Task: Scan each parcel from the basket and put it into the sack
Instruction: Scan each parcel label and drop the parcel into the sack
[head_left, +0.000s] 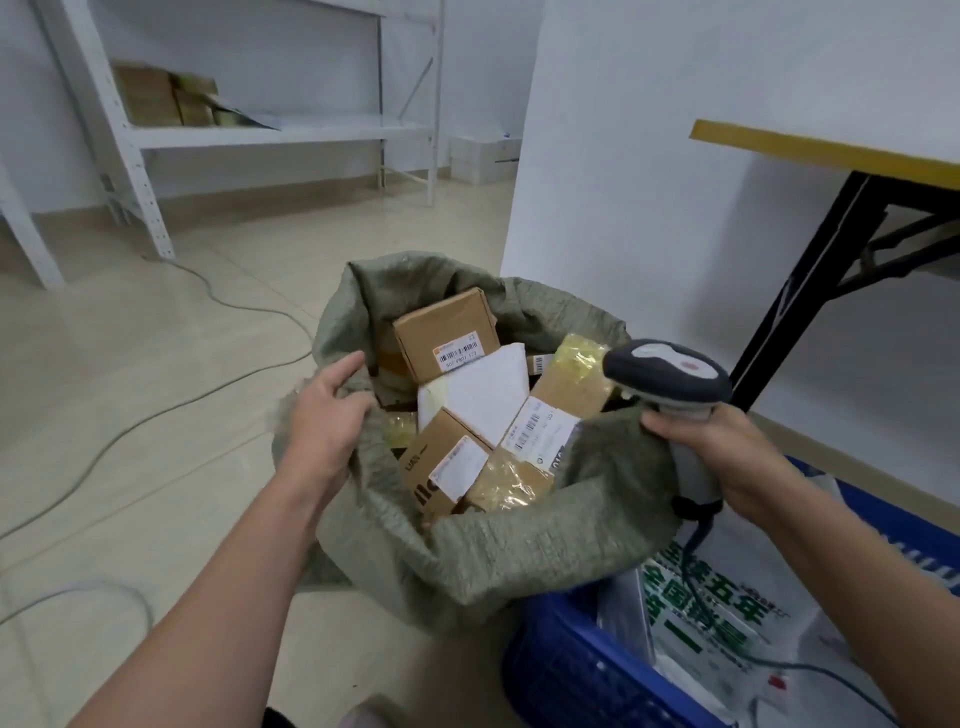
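A green woven sack (498, 561) stands open on the floor, holding several cardboard parcels (447, 340) and a white mailer (483, 389). My left hand (324, 415) grips the sack's left rim, thumb outside and fingers hidden behind the fabric. My right hand (727, 457) holds a grey barcode scanner (670, 379) by its handle, above the sack's right rim. A blue basket (566, 670) at the lower right holds a white plastic parcel with green print (717, 613) and other bagged parcels.
A folding table with a yellow edge (831, 145) stands on the right against a white wall. White metal shelving (260, 132) with boxes is at the back left. Cables (156, 405) run across the tiled floor on the left.
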